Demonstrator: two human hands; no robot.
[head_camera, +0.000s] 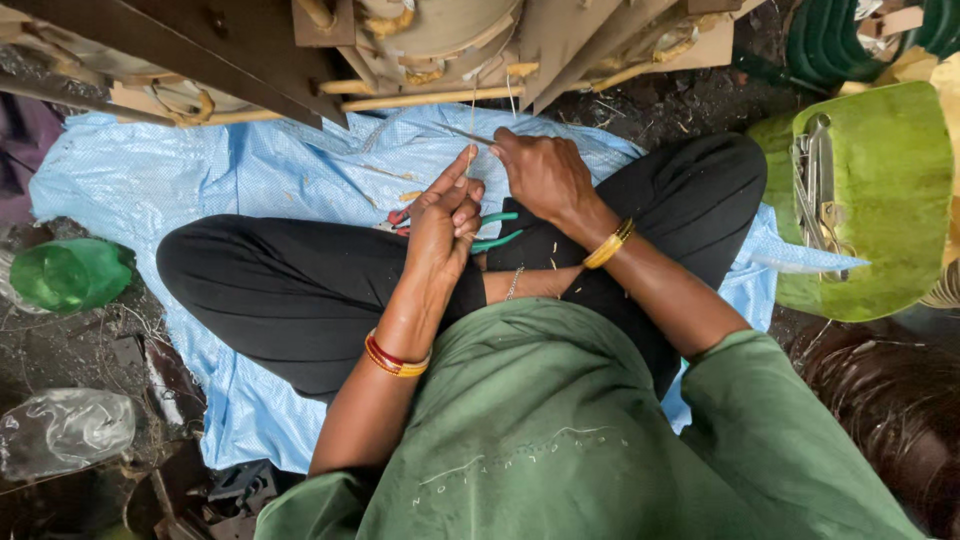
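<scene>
Both hands pinch a thin stiff wire (470, 133), left hand (443, 222) low, right hand (545, 175) at its end; light, springy.

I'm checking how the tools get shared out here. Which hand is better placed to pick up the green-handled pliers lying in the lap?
Probably the left hand: it hovers right beside the pliers. The right hand is farther forward, pinching a thin wire.
</scene>
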